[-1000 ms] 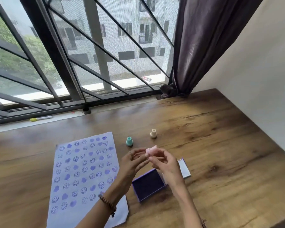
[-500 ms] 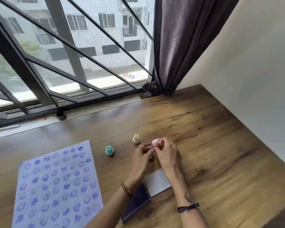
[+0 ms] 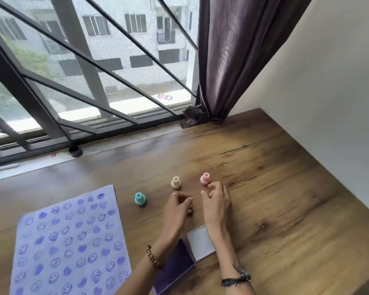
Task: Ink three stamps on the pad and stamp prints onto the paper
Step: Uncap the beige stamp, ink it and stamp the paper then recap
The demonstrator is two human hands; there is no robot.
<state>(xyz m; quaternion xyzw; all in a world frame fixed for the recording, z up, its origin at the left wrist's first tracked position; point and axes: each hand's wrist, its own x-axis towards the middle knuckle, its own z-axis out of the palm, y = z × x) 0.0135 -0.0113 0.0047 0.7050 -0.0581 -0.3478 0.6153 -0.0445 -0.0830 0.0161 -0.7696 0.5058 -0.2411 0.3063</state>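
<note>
Three small stamps stand upright in a row on the wooden table: a teal stamp (image 3: pixel 140 198), a cream stamp (image 3: pixel 176 182) and a pink stamp (image 3: pixel 205 178). My right hand (image 3: pixel 216 201) hovers just below the pink stamp, fingers apart and holding nothing. My left hand (image 3: pixel 177 207) rests on the table below the cream stamp with fingers curled and nothing visible in it. The open purple ink pad (image 3: pixel 175 268) lies under my left wrist, its white lid (image 3: pixel 200 241) flipped out beside it. The paper (image 3: pixel 70 241), covered with several purple smiley and heart prints, lies at the left.
A window with dark metal bars (image 3: pixel 77 116) runs along the table's far edge. A purple curtain (image 3: pixel 226 60) hangs at the back right corner, beside a white wall (image 3: pixel 328 103). A pen (image 3: pixel 0 168) lies on the sill at far left.
The pink stamp went from both hands down onto the table right of the cream stamp. My right hand has let it go and drawn back slightly. The camera turned right.
</note>
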